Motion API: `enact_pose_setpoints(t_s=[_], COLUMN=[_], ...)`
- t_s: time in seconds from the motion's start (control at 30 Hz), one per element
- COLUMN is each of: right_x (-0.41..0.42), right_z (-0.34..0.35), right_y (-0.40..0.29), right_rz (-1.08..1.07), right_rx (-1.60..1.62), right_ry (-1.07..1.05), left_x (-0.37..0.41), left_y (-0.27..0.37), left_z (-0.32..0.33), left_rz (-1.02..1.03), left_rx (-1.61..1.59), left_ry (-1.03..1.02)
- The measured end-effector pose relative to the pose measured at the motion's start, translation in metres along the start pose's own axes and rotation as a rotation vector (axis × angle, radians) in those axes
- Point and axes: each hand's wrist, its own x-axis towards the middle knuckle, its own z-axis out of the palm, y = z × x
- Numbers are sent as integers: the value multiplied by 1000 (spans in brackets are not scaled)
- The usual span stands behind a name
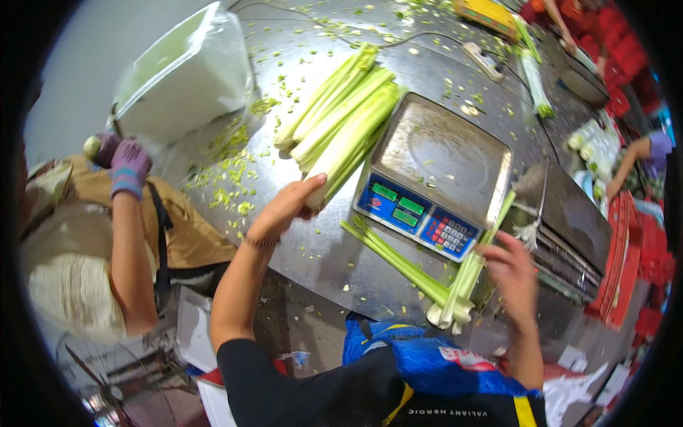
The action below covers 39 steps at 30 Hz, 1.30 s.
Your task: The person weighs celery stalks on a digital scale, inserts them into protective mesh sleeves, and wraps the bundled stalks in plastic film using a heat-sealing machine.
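My left hand (291, 205) grips the base of a celery bunch (347, 144), thumb on top. Further celery bunches (336, 96) lie beside it on the metal table, left of a blue digital scale (416, 216) with a stained steel pan (445, 155). My right hand (507, 261), slightly blurred, is raised near the scale's lower right corner with its fingers apart; it appears to hold nothing. Loose celery stalks (411, 269) lie in front of the scale, and more stalks (467, 283) stretch along its right corner, close to my right hand.
At left a co-worker's gloved hands (125, 160) are near a plastic-lined white box (187, 80). Green trimmings (229, 171) litter the metal table (299, 261). A power strip (483, 61) with cables lies behind the scale. Right are a dark metal box (576, 229), red crates (619, 261) and another person's arm (629, 163).
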Motion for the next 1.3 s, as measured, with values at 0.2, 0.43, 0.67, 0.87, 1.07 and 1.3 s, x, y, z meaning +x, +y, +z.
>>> enact_pose_setpoints(t_s=[0.2,0.43,0.67,0.87,1.07,1.3], right_x=[120,163,192,49,-242,-518], right_z=[193,66,-36,-79,-249,-345], right_y=[-15,30,101,54,72,192], right_rz=[386,-245,-392,-632,-85,988], right_rx=[817,-487,-1191,-959,-945,-1414], right_ry=[-389,-87,42,500,1429,1482], left_x=[-107,-95,-56,19,21,-40], left_y=[-39,-121,-124,-132,-152,-120], left_z=[109,127,123,107,83,214], left_rz=[212,456,469,516,384,460], left_rx=[-68,371,520,483,573,549], left_ry=[-11,-118,-126,-52,-28,14])
